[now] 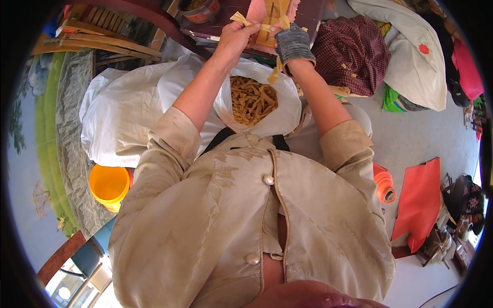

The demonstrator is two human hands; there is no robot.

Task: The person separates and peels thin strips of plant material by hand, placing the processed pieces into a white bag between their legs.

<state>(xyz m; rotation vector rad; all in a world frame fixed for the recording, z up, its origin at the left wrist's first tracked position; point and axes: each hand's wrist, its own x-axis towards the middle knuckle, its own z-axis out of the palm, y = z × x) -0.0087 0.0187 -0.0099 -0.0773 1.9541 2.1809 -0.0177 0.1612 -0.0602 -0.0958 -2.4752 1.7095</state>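
Note:
At the top of the head view, a flat tan strip (266, 27) is stretched between my hands across a wooden board (278, 9). My left hand (237, 39) pinches one end, and a short tail sticks out past its fingers. The other end is in my right hand (295, 45), which wears a grey fingerless glove; its fingers are partly hidden. A thin metal piece lies along the board's middle. Pink cloth (256, 10) shows at the board's sides. Another length of tan strip (275, 72) hangs below my right hand.
Between my forearms, an open white bag (290, 105) holds many tan strips (254, 101). A round tub (200, 11) stands on the dark table (222, 32). Checked cloth (352, 56) lies right, a yellow bucket (109, 186) left, and an orange-red container (382, 183) at lower right.

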